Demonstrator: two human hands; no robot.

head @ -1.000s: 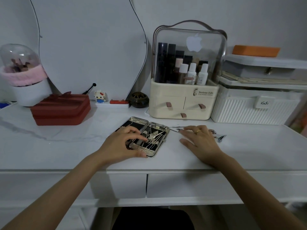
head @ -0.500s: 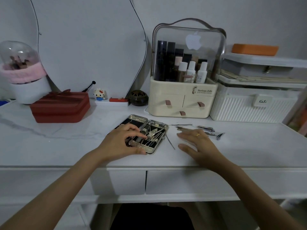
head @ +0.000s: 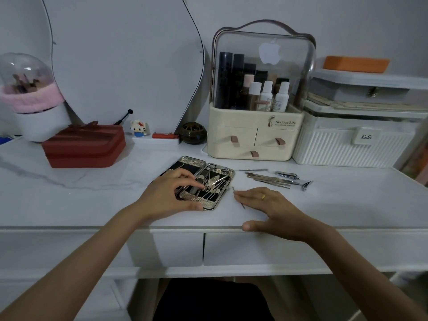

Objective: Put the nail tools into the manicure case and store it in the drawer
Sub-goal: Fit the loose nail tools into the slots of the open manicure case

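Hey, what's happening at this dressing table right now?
A person is packing nail tools into an open manicure case on the white table. The left hand rests on the case, fingers on the tools already inside. The right hand lies flat beside it, fingertips on a thin loose tool. More loose tools still lie on the table to the right. The drawers below are closed.

"Serious Life": cream organizer [head: 254,144] | "KaSi": white box label [head: 367,136]
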